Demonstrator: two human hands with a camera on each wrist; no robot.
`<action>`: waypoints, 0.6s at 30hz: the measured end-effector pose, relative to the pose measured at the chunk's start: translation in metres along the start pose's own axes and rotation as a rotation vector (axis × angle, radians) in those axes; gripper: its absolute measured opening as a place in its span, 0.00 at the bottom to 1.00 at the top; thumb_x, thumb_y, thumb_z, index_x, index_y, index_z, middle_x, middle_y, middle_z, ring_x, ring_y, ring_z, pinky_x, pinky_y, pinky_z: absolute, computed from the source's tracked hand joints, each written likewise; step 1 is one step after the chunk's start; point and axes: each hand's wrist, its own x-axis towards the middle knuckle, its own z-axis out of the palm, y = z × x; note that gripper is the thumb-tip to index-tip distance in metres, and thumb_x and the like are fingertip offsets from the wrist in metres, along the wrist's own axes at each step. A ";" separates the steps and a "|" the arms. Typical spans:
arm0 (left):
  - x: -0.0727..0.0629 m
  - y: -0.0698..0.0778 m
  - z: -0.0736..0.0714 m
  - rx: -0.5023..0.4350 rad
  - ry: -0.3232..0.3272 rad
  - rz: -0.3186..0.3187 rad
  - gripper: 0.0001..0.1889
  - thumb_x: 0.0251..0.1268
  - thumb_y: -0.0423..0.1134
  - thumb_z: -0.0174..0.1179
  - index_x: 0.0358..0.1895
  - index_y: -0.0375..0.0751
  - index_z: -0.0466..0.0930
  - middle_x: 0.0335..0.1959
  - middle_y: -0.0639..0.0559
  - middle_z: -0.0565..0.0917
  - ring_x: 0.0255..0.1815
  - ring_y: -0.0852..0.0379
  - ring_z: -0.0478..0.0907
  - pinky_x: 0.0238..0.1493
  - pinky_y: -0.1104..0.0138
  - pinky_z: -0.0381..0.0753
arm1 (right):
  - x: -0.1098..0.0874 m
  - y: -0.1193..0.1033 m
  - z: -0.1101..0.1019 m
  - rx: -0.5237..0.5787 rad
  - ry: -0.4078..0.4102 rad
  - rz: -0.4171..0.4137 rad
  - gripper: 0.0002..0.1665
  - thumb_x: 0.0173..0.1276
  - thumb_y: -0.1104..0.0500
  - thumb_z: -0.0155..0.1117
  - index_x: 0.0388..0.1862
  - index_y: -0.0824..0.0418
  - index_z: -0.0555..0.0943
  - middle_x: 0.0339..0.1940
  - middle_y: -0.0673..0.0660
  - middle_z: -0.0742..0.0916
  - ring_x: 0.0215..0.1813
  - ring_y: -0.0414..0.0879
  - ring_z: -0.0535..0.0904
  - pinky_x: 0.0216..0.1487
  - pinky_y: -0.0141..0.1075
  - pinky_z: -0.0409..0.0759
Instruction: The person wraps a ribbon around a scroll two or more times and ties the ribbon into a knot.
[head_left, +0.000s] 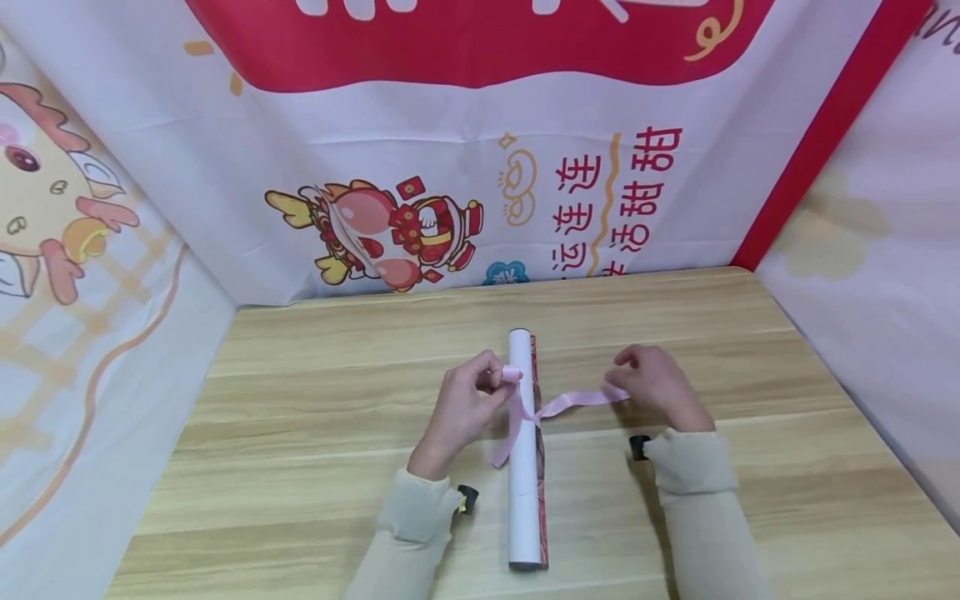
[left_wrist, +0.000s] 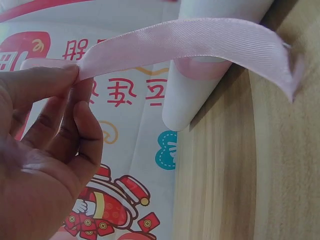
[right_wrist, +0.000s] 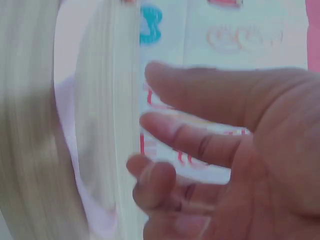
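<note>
A white paper roll [head_left: 525, 492] lies lengthwise on the table, with a red patterned edge [head_left: 543, 525] showing along its right side. Around its middle goes a pink ribbon [head_left: 573, 401], crossed on top. My left hand [head_left: 461, 410] pinches one part of this ribbon between thumb and forefinger, just left of the roll; in the left wrist view a length of ribbon [left_wrist: 175, 41] arches from those fingertips. The other tail stretches rightward. Near its end is my right hand [head_left: 660, 387]; the right wrist view shows its thumb and fingers apart, with the ribbon [right_wrist: 65, 115] beyond them.
The wood-grain table [head_left: 315, 467] ends at a printed cloth backdrop [head_left: 450, 125] at the back. Cloth panels also stand on the left [head_left: 97, 333] and right [head_left: 862, 275]. A small black device [head_left: 468, 499] sits at the left wrist, another [head_left: 640, 447] at the right.
</note>
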 end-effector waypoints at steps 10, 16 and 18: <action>-0.002 -0.002 0.001 0.036 0.003 0.062 0.10 0.65 0.22 0.67 0.31 0.39 0.93 0.50 0.44 0.91 0.50 0.49 0.87 0.46 0.70 0.88 | -0.008 0.022 -0.016 0.025 -0.064 0.199 0.36 0.77 0.45 0.64 0.70 0.71 0.73 0.65 0.74 0.81 0.57 0.63 0.78 0.54 0.52 0.82; -0.003 -0.004 0.000 0.033 0.005 0.080 0.10 0.66 0.22 0.68 0.33 0.38 0.94 0.50 0.44 0.92 0.55 0.46 0.89 0.54 0.60 0.90 | -0.007 0.014 -0.015 0.010 -0.111 0.225 0.42 0.76 0.43 0.65 0.75 0.70 0.70 0.74 0.75 0.75 0.65 0.67 0.76 0.66 0.61 0.78; -0.003 -0.004 0.001 0.032 0.002 0.081 0.10 0.66 0.22 0.67 0.34 0.39 0.94 0.50 0.44 0.93 0.55 0.46 0.90 0.55 0.59 0.89 | -0.007 0.013 -0.014 -0.003 -0.121 0.231 0.42 0.76 0.42 0.65 0.75 0.71 0.70 0.74 0.74 0.75 0.64 0.66 0.76 0.65 0.61 0.79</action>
